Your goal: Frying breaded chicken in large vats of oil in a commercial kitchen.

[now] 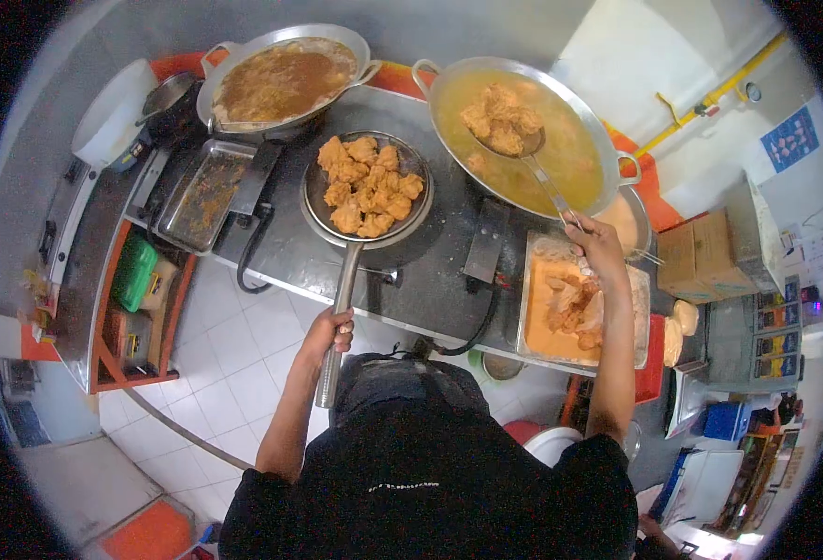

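My left hand [331, 332] grips the metal handle of a large round strainer [310, 203]. Several pieces of golden fried chicken [369, 185] are heaped in it, and a round metal vessel [388, 243] shows beneath its rim. In my right hand [595, 243] is the handle of a metal skimmer [542, 143], which carries more fried pieces [499, 115] over a wide wok [446, 150] of yellowish frying oil. Below my right forearm, a tray [523, 308] holds flour-coated chicken [572, 308] on an orange-tinted coating.
A second wok [205, 105] with brown, foamy oil stands at the back left. Near it lies a glass dish [186, 203] with crumbs. Black hoses [243, 266] bend over the counter's front edge. Cardboard boxes [691, 252] and a red tray [651, 364] are at the right.
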